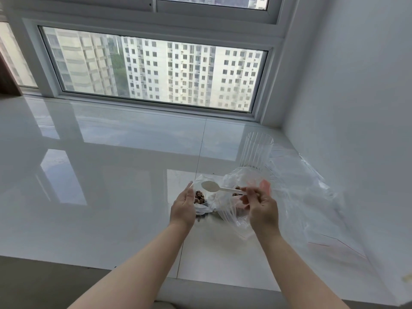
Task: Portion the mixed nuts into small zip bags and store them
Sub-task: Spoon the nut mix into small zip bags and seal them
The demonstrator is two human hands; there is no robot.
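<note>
A person's two bare hands work low in the centre of the frame, on a glossy white sill [111, 175] beneath a window facing apartment towers. The right hand [260, 208] pinches the handle end of a white plastic spoon [219, 188] between thumb and curled fingers. The spoon's long axis runs almost level across the frame, its bowl pointing left and looking empty. The left hand [184, 206] curls around the edge of a small zip bag [201, 200], holding its mouth up; brown mixed nuts [199, 196] show inside, just below and left of the spoon's bowl. More nuts peek from a larger crumpled clear bag [236, 181] behind the spoon's handle, nearer the right hand. Any further scoop would seem to swing the bowl back right toward that supply. A ribbed clear cup [256, 152] stands just beyond, with loose plastic film [312, 192] spread to the right.
</note>
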